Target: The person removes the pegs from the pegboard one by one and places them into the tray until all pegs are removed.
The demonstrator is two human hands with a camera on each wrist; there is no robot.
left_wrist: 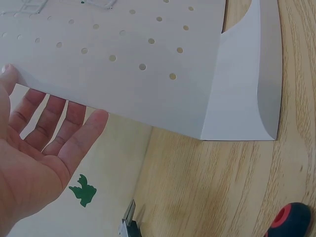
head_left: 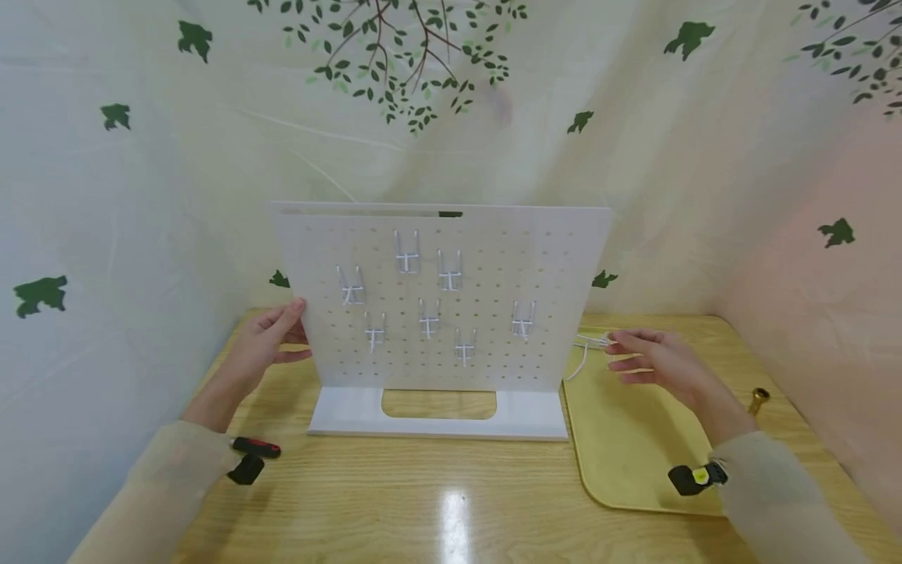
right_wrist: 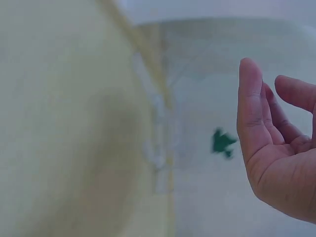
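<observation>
A white pegboard [head_left: 486, 305] stands upright on its white base [head_left: 437, 428], with several wire hooks [head_left: 429, 319] fitted across its front. My left hand [head_left: 271, 333] holds the board's left edge, thumb at the front face and fingers behind, as the left wrist view shows [left_wrist: 54, 143]. Over the far part of a yellow tray [head_left: 634, 446], my right hand [head_left: 658, 360] hovers with fingers extended and thumb apart, nothing between them. White wire hooks [head_left: 581, 360] lie at the tray's far left corner, just left of those fingertips; they are blurred in the right wrist view [right_wrist: 157, 133].
A black and red tool handle [head_left: 257, 447] lies on the wooden table [head_left: 395, 501] near my left wrist. The left wrist view also has a pointed metal tool [left_wrist: 129, 222]. Right of the tray is a brass-coloured ring-ended tool [head_left: 758, 401]. Patterned cloth [head_left: 451, 164] hangs behind and along both sides.
</observation>
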